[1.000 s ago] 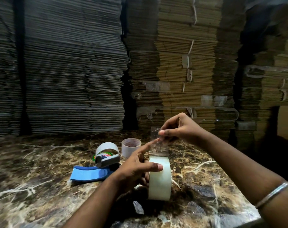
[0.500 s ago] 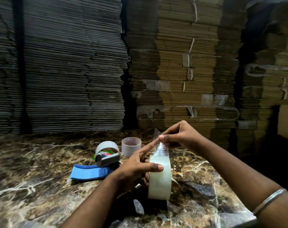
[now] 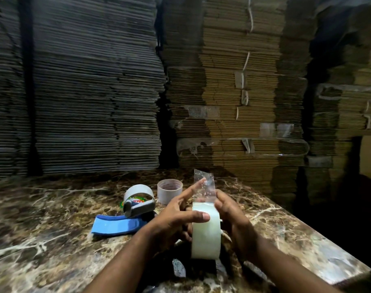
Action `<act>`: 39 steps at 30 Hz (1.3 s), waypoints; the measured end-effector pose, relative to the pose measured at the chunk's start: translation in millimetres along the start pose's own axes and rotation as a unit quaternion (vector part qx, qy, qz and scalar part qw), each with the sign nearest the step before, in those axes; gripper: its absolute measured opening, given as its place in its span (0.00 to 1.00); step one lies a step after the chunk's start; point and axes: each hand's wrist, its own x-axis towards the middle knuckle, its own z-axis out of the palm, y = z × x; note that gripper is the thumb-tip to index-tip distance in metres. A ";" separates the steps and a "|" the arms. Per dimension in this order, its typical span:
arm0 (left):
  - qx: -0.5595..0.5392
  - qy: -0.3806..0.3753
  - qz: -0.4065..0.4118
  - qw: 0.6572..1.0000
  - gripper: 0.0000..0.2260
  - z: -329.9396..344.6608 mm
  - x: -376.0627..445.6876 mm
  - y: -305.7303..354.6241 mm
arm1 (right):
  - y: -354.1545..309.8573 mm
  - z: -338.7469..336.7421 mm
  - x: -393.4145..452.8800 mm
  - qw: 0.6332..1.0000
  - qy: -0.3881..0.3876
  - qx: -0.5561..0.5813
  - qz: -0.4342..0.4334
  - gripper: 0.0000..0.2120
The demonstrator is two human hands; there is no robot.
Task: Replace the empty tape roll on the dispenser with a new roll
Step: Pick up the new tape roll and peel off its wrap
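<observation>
Your left hand (image 3: 176, 218) has its thumb laid across the outer face of the new tape roll (image 3: 205, 231) and its index finger stretched up against the peeled-back loose end of tape (image 3: 204, 187), with the other fingers curled in behind the roll's left side, so it's gripping the roll. Your right hand (image 3: 233, 216) is cupped around the roll's right side, fingers wrapped behind it where you can't see the tips, so it's holding the roll too. The roll itself is clear packing tape, standing on edge and held just above the table (image 3: 43, 240), right in the middle near you. That loose end sticks straight up from the top of the roll, see-through with small specks on it. Out past your left hand, the tape dispenser (image 3: 125, 216) lies on the table, blue handle pointing left and the grey part toward the back, with a pale roll core (image 3: 139, 192) sitting in it and a bit of red and green label showing. Just to its right and a little further back, a second empty core (image 3: 169, 190) stands upright on the marble-patterned top. Behind all that, tall stacks of flattened cardboard (image 3: 233, 81) fill the background.
</observation>
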 end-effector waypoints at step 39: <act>0.644 0.318 -0.090 0.690 0.18 -86.0 -16.6 42.8 | 9.8 12.1 -16.9 1.000 -0.014 -0.001 -0.016 0.34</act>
